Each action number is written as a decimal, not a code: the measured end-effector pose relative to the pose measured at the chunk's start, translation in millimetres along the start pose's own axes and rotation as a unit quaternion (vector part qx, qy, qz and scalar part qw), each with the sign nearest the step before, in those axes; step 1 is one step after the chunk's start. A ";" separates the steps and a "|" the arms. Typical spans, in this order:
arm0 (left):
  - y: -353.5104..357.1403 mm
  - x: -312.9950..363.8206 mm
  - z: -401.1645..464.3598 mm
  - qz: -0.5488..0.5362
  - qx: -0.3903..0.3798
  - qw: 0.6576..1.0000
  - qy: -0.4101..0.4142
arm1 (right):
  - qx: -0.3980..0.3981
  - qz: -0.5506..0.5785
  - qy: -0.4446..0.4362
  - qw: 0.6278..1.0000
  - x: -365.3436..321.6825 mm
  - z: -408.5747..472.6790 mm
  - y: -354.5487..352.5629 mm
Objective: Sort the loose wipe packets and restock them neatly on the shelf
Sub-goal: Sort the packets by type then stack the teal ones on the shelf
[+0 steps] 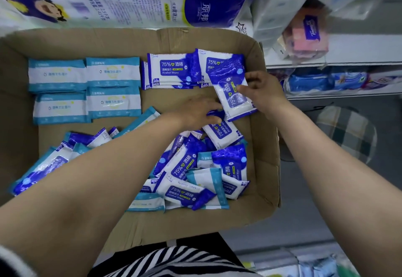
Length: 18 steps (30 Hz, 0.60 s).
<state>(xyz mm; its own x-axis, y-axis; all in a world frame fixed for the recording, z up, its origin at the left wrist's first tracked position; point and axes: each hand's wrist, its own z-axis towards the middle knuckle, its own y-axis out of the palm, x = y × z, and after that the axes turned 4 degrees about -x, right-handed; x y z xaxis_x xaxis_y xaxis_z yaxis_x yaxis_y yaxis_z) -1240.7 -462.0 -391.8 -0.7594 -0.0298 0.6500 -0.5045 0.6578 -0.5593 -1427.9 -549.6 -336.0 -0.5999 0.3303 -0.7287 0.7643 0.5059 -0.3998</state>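
Sorting is partway: teal stacks (84, 89) and blue stacks (174, 71) laid, heap (195, 172) remains; right hand (263, 93) pinches a blue packet (233, 96), left hand (195, 113) seemingly grasps another

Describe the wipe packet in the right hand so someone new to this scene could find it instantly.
Start at the open cardboard box and go to its right wall, just below the neat stacks of blue alcohol wipes. The right hand pinches one blue-and-white alcohol wipe packet there. Unlike its neighbours, it is lifted off the pile and turned on end, its "75%" print running sideways.
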 end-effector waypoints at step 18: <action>-24.5 -40.5 -53.3 -0.172 0.199 0.954 -0.144 | 0.002 0.197 0.051 0.979 -6.0 -10.2 22.1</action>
<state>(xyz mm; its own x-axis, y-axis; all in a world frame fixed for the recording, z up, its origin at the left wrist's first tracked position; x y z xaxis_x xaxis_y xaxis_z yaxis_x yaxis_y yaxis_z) -1175.7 -436.8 -377.0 -0.5732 -0.4357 0.6940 -0.8167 0.2348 -0.5271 -1409.8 -532.2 -334.8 -0.2776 0.5766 -0.7684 0.9423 0.3191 -0.1009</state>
